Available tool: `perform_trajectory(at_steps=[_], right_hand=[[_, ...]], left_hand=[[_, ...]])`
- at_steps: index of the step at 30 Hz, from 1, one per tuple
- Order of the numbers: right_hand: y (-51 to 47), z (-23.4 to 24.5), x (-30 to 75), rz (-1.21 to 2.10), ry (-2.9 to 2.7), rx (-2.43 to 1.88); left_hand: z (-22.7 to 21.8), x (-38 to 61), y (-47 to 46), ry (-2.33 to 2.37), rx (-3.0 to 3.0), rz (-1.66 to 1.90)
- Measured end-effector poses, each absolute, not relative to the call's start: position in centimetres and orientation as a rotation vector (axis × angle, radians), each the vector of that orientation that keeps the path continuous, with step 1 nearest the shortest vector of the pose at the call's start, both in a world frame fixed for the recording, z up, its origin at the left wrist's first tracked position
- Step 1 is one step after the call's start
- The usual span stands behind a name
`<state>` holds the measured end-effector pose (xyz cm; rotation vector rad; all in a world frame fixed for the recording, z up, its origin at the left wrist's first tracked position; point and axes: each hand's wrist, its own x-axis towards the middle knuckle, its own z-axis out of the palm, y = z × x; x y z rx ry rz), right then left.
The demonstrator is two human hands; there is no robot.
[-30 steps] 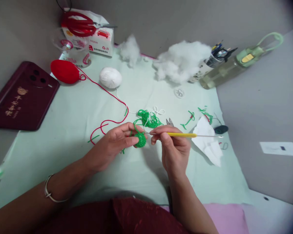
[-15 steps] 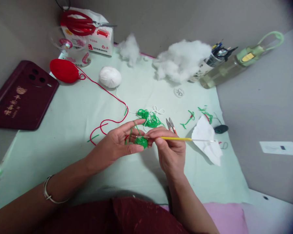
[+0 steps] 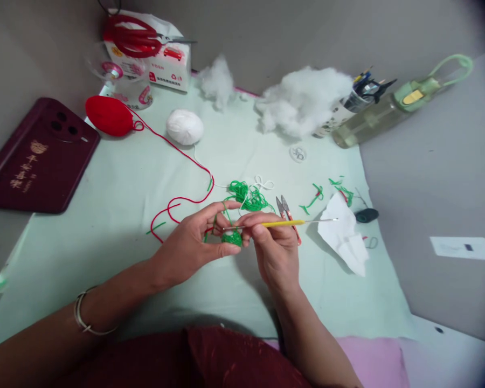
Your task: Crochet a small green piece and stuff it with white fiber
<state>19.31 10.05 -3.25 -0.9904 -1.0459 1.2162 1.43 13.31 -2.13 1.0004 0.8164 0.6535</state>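
My left hand (image 3: 194,242) pinches a small green crocheted piece (image 3: 231,237) between thumb and fingers, with green yarn looped over the raised forefinger. My right hand (image 3: 274,245) is closed on a yellow-handled crochet hook (image 3: 283,223); its metal tip reaches left across the green piece. The yarn runs up to a loose green tangle (image 3: 247,196) on the pale green cloth (image 3: 105,215) just beyond my hands.
Small snips (image 3: 288,210) lie right of the tangle, next to a white tissue (image 3: 343,234) and green scraps. Farther back are a red yarn ball (image 3: 108,116), a white ball (image 3: 184,127), stuffing (image 3: 303,99), a bottle (image 3: 382,110), red scissors (image 3: 135,36) and a maroon phone (image 3: 36,156).
The hook has slid left, its tip now across the green piece, and the right hand moved left with it. The left forefinger has lifted with yarn over it.
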Motion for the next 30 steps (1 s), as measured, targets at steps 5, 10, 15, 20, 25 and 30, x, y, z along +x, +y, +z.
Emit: perform_trajectory(at_steps=[5, 10, 15, 20, 25, 30], right_hand=[[10.2, -3.0, 19.6, 1.293, -1.056, -0.995], [10.2, -2.9, 20.1, 1.325, -1.092, -0.94], [10.1, -2.3, 20.3, 1.271, -1.203, -0.973], [9.8, -1.7, 20.4, 0.932, -1.553, -1.038], [9.0, -1.9, 20.1, 0.416, -1.927, -1.086], [8.0, -2.1, 19.9, 0.102, -1.994, -1.153]], left_hand=[[-2.3, 1.2, 13.5, 0.814, 1.058, 0.647], [-2.2, 0.9, 13.8, 0.823, 1.111, 0.618], [-2.3, 0.7, 13.7, 0.831, 1.16, 0.645], [-1.9, 1.1, 13.6, 0.961, 1.192, 0.612], [-1.9, 1.8, 12.8, 1.081, 1.176, 0.715], [-1.7, 1.9, 11.7, 0.958, 1.153, 0.868]])
